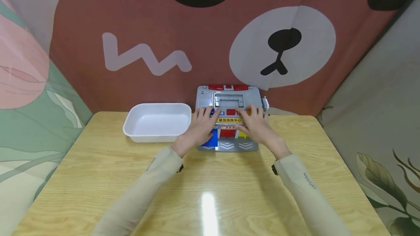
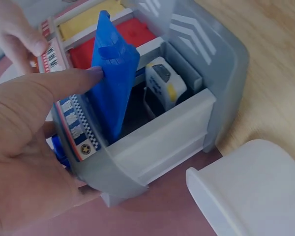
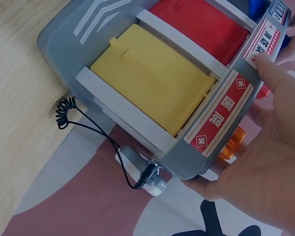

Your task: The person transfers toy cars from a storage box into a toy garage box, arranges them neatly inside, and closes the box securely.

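Observation:
A grey toy rescue station [image 1: 204,100] stands at the table's back edge, with blue, red and yellow doors along its front. My left hand [image 1: 201,126] grips its upper front ledge on the left, the thumb against the blue door [image 2: 113,73], which is swung open. Behind that door a small white toy car [image 2: 163,84] sits in the bay. On the right, my right hand [image 1: 259,127] holds the same ledge, thumb on the front label and fingers over the top. The yellow door [image 3: 150,78] and red door [image 3: 199,32] are closed.
A white plastic basin [image 1: 157,119] stands left of the station. At the station's right side hangs a grey-and-white handset [image 3: 140,169] with a coiled black cord [image 3: 64,114]. A printed curtain [image 1: 147,21] rises behind the wooden table [image 1: 229,192].

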Available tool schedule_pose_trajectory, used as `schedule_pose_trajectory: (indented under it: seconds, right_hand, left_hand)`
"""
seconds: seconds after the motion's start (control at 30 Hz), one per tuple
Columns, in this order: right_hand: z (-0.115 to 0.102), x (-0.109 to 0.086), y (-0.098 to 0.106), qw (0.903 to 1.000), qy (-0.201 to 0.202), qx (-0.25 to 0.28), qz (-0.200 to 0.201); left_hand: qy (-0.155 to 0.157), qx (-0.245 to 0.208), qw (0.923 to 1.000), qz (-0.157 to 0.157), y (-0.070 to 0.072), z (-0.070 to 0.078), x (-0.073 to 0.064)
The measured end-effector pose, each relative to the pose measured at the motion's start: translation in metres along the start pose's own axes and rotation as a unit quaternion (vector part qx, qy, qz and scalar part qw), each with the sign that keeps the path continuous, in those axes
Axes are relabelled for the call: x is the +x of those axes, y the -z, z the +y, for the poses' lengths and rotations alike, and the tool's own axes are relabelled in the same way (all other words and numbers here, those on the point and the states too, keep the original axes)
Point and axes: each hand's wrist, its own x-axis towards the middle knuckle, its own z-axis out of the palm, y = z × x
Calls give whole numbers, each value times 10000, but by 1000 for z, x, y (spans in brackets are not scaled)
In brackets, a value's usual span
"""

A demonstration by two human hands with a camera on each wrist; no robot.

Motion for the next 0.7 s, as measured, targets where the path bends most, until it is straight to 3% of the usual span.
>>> schedule_pose_trajectory:
  seconds: [0.17,0.27,0.43,0.5,0.7]
  right_hand:
    - [3,-1,0,9999,-19,111,104]
    - [5,-2,-3,9997,13,196,147]
    - [6,-2,-7,9995,-57,227,225]
    - [7,-2,-7,9993,-87,261,249]
    - [10,-2,-9,9990,-103,339,286]
  left_hand:
    - [44,243,9995,185,-6,2,3]
    - [53,500,9974,512,-14,2,4]
    - [80,1226,9828,1382,-28,3,6]
    - [142,1414,9770,1591,-32,3,8]
    - [213,1467,9744,1687,-36,3,10]
